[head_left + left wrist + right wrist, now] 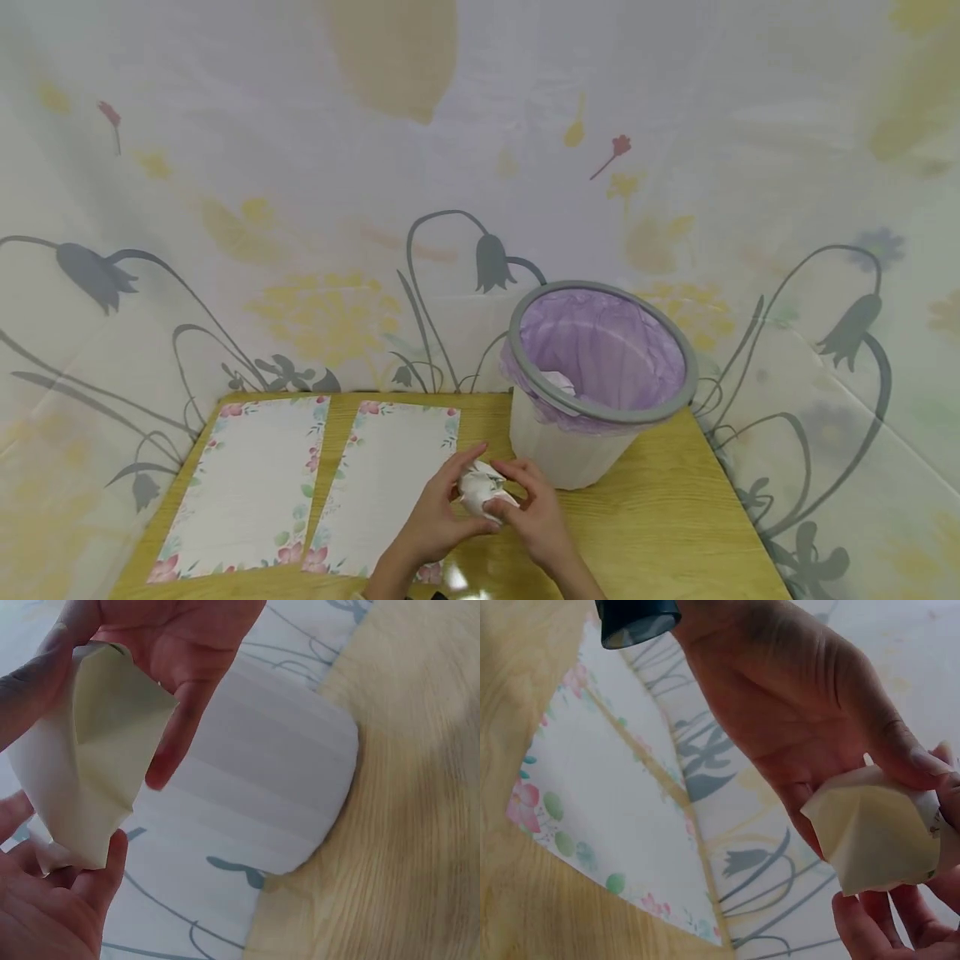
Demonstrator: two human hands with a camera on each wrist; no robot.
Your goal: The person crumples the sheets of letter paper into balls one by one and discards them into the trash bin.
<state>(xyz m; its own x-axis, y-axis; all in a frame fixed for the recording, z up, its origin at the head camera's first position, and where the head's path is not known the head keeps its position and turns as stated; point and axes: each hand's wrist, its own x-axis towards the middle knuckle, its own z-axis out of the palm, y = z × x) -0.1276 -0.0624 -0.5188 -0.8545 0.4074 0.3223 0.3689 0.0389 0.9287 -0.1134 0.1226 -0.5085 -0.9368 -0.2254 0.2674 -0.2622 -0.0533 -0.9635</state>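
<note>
A crumpled sheet of white paper (478,490) is held between both hands above the table's front part. From its left side my left hand (441,510) grips it, while the fingers and thumb of my right hand (537,515) pinch it from the right. Close up in the left wrist view, the paper (120,750) has sharp folds and a hollow facing the camera. The right wrist view shows the folded paper (877,832) with a little print at its edge.
Two flower-bordered sheets, one at left (251,487) and one nearer the hands (393,475), lie flat on the wooden table (660,517). Behind the right hand stands a white bin (566,454) with a purple liner (600,350); white crumpled paper (559,382) lies inside. A flower-printed curtain (480,167) surrounds the table.
</note>
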